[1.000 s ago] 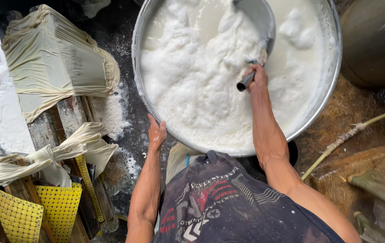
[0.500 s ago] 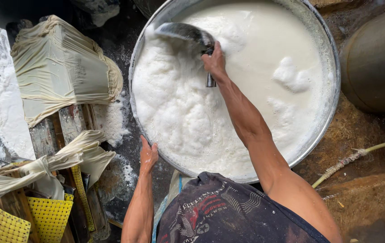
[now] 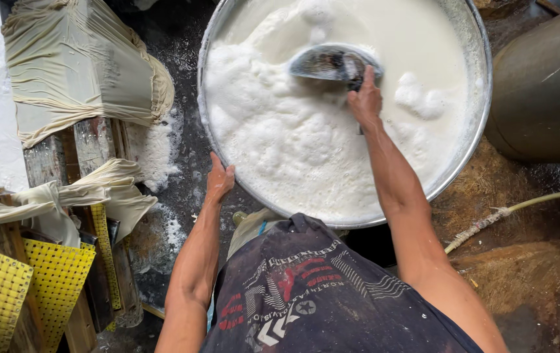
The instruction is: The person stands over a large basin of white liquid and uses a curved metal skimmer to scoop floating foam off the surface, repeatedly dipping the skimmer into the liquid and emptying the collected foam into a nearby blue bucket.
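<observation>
1. My right hand (image 3: 366,99) was closed around the handle of a metal ladle (image 3: 332,62); the ladle's bowl sat tilted in the foam, just above my knuckles.
2. My left hand (image 3: 219,180) was pressed against the near-left rim of the big metal basin (image 3: 480,78), fingers together, holding nothing else.
3. The basin was full of white frothy liquid (image 3: 280,137), thicker foam on the left, smoother on the right.
4. Left of the basin I noted a block wrapped in pale cloth (image 3: 77,65) resting on wooden planks (image 3: 97,147).
5. Nearer me lay twisted cloth (image 3: 64,196) and yellow perforated mats (image 3: 25,287).
6. At right stood a dark round drum (image 3: 545,85); a pale hose (image 3: 522,209) crossed the ground.
</observation>
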